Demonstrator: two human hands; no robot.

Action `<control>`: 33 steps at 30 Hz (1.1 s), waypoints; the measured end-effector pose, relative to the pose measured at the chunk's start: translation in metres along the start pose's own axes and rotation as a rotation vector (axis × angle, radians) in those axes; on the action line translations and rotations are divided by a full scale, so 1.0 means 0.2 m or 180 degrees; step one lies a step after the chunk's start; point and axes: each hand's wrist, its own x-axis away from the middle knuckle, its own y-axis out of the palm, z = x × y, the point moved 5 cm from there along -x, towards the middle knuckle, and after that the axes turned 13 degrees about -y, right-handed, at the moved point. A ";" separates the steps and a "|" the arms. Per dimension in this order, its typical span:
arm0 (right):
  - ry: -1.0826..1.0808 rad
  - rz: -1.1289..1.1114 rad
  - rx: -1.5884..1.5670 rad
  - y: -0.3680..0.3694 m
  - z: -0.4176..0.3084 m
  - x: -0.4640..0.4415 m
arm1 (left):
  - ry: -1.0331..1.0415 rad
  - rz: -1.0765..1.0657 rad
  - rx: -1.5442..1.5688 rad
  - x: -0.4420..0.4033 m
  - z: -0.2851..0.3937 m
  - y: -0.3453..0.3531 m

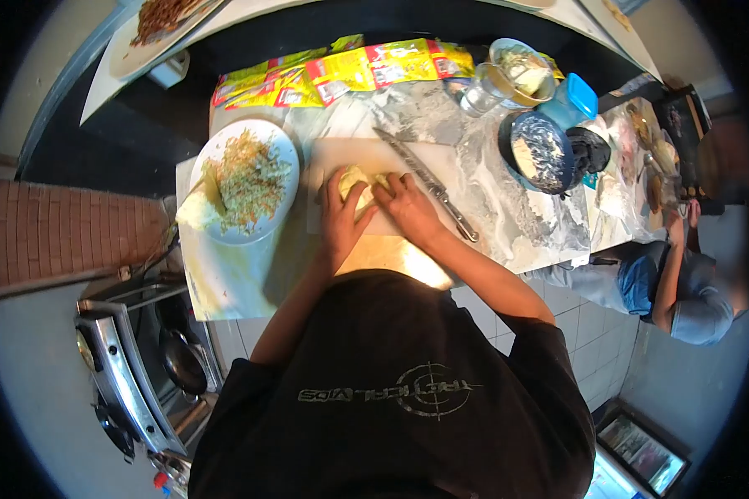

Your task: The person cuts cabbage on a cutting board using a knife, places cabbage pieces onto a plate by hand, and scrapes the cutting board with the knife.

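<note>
On a pale cutting board (379, 158), both hands close around a pale yellow lump (354, 181) that could be dough or cabbage. My left hand (341, 218) grips its left and near side, with the thumb pointing inward. From the right, my right hand (408, 208) presses bent fingers onto a smaller part of it (381, 181). A long knife (420, 175) lies diagonally just right of my right hand, its dark handle toward me. Left of the board stands a white plate (287, 179) of shredded vegetables (245, 187), with a pale green cabbage piece (200, 206) at its edge.
Yellow and red sachets (366, 68) line the back edge. At the back right are a glass (483, 91), a bowl (520, 71), a blue container (576, 100) and a flour-dusted dark pan (537, 154). Another person (695, 291) works at the far right. A stove (133, 374) stands lower left.
</note>
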 end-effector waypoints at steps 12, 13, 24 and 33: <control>0.1368 0.1424 -0.2268 -0.32 0.27 0.29 | 0.0153 -0.0021 0.0113 0.04 -0.03 0.02; 0.1769 0.1614 -0.2649 -0.33 0.35 0.40 | 0.0189 -0.0062 0.0085 0.05 -0.03 0.03; 0.2766 0.1624 -0.0337 -0.59 1.18 1.52 | 0.0286 -0.0289 0.0321 0.03 -0.07 0.04; 0.2767 0.1007 0.0679 -0.54 1.32 1.59 | -0.0178 -0.0483 0.0192 -0.01 0.09 0.00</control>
